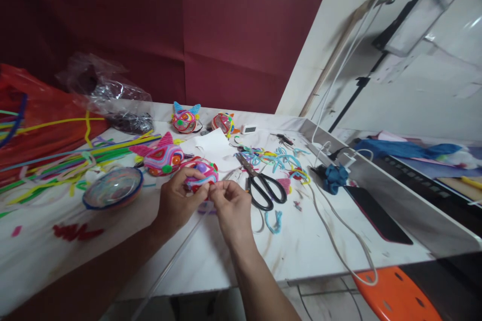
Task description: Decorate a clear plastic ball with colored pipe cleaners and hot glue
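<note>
My left hand (181, 198) is curled around a ball covered in colourful pipe cleaners (205, 168), with pink, red and blue stripes. My right hand (232, 205) is closed in a pinch at the ball's lower right side, its fingertips meeting my left thumb. Whatever lies between those fingertips is too small to make out. A clear thin rod (173, 258) slants down from under the ball toward me. Just right of my right hand lie black-handled scissors (263, 185). Behind my left hand sits a pink pipe-cleaner ball with pointed ears (161, 156).
A clear bowl with a blue rim (113, 188) and red pipe-cleaner pieces (77, 231) lie left. Loose pipe cleaners (75, 160) spread behind them. Two decorated balls (184, 120) stand at the back. A cable (335, 233) loops near a black phone (378, 214) at right.
</note>
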Demonstrator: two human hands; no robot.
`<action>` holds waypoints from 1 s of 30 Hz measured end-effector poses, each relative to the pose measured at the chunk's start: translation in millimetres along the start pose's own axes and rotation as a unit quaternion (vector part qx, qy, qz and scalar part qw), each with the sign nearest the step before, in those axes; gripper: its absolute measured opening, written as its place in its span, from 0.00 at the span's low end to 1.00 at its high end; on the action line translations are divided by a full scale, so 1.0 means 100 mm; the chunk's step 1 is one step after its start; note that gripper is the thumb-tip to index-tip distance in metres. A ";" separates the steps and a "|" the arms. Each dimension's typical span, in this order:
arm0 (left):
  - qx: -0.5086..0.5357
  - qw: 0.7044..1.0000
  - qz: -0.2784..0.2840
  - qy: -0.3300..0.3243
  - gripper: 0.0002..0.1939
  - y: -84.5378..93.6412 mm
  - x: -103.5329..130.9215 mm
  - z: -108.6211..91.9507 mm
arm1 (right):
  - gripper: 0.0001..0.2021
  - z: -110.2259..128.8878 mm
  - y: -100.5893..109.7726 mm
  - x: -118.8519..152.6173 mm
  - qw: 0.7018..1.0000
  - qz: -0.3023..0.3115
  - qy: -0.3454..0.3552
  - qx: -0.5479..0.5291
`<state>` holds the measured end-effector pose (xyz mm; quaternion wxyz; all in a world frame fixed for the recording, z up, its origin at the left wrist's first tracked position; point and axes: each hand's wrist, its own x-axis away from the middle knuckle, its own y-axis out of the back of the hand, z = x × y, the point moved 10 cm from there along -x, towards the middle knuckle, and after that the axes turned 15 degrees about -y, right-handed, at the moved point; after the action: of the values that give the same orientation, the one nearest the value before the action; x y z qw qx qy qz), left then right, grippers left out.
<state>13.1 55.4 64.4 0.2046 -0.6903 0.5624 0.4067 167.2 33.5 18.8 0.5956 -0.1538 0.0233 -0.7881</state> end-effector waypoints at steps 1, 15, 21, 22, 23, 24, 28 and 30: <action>-0.002 1.000 0.000 -0.004 0.03 0.00 0.00 -0.01 | 0.12 0.02 0.01 0.01 1.000 -0.009 0.016 0.005; -0.029 0.999 0.003 -0.041 0.02 0.02 -0.03 -0.16 | 0.08 0.32 0.04 0.26 0.938 -0.124 0.247 0.210; -0.021 0.999 0.006 -0.027 0.02 0.01 -0.02 -0.13 | 0.12 0.46 -0.10 0.51 0.844 -0.156 0.396 0.328; -0.021 0.999 0.008 -0.024 0.02 0.00 -0.01 -0.12 | 0.14 0.48 -0.13 0.55 0.824 -0.162 0.414 0.350; -0.023 0.999 0.011 -0.020 0.02 0.00 -0.01 -0.11 | 0.15 0.48 -0.17 0.58 0.805 -0.169 0.429 0.373; -0.025 0.999 0.013 -0.016 0.01 0.00 -0.01 -0.10 | 0.17 0.49 -0.20 0.60 0.786 -0.177 0.442 0.395; -0.005 1.000 0.000 0.019 0.04 0.02 0.00 -0.01 | 0.17 0.50 -0.24 0.62 0.761 -0.192 0.447 0.429; 0.020 0.999 -0.011 0.047 0.05 0.02 0.01 0.07 | 0.12 0.46 -0.20 0.55 0.799 -0.160 0.419 0.400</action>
<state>8.8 59.1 60.3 0.1962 -0.7104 0.5719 0.3603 147.2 -5.9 79.1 0.4020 0.4417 -0.0720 -0.7988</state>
